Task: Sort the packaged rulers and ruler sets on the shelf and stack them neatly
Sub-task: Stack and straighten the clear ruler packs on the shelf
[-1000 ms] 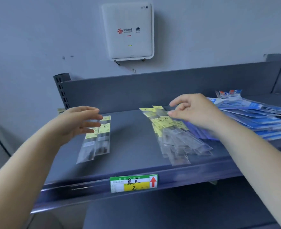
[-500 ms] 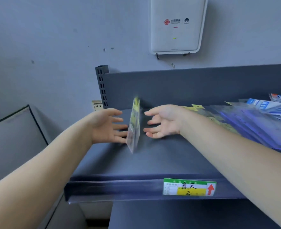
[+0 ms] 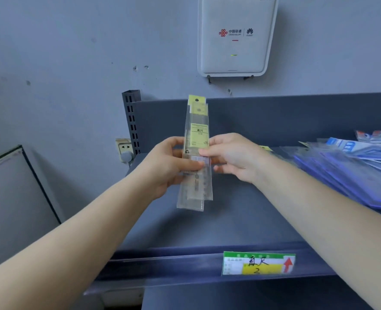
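Half a second ago the hands flanked a single blurred packet standing edge-on over the shelf; now both hands have closed on it and turned it face-on, lifted clear of the shelf (image 3: pixel 241 220). That bundle is the packaged rulers (image 3: pixel 196 153), at least two clear sleeves with yellow header cards, held upright and slightly offset from each other. Left hand (image 3: pixel 167 166) grips the left edge, thumb across the front and fingers curled behind; right hand (image 3: pixel 232 157) pinches the right edge, thumb on the yellow card. Each sleeve holds a pale ruler, its markings too faint to read. On the shelf's right side lies a fanned pile of blue ruler sets (image 3: pixel 346 166), blurred and cut off by the frame edge. A price label (image 3: pixel 259 262) sits on the shelf's front lip. How many sleeves the hands hold cannot be told exactly.
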`<state>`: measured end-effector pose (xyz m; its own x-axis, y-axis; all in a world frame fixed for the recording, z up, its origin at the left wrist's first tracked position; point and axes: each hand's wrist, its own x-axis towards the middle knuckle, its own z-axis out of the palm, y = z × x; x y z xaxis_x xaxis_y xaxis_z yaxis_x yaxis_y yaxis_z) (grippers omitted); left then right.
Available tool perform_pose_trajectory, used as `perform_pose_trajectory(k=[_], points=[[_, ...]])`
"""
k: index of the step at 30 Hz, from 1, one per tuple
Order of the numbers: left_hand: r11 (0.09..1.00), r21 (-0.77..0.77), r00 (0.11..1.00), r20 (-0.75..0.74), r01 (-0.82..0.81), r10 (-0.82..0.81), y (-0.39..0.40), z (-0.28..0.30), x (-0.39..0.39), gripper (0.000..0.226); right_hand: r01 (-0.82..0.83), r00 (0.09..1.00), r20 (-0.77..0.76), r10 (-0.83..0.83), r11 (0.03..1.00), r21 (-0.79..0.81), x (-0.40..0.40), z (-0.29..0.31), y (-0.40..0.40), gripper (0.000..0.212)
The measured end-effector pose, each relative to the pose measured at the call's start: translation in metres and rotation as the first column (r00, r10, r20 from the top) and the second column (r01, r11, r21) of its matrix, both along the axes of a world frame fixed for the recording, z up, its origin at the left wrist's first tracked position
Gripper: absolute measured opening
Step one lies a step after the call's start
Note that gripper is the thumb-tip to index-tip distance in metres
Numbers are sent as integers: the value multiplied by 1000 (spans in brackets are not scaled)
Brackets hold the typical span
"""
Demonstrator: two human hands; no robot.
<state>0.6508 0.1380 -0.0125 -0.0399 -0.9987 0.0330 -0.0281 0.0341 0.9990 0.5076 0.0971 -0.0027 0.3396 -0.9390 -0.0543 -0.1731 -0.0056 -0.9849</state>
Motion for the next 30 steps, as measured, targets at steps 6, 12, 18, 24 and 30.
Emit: perform_pose_trajectory(k=[6, 12, 18, 24, 30], points=[[978, -131, 987, 31, 160, -157, 9, 21, -48, 25, 92, 982, 170, -80, 994, -63, -95, 30, 10, 18], [961, 156, 957, 146, 230, -253, 2, 6, -93, 20, 212, 957, -199, -213, 977, -28, -166, 16, 17, 11], [902, 345, 964, -28, 258, -264, 2, -1, -129, 22, 61, 725, -677, -128, 991, -121, -162, -10, 27, 9], [902, 367, 972, -32, 227, -232, -4, -3, -137, 30, -65, 658, -748, -87, 983, -171, -150, -13, 31, 14], [929, 344, 990, -19, 138, -140, -1, -3, -121, 27, -79, 722, -685, -96, 972, -219, -126, -18, 37, 14]])
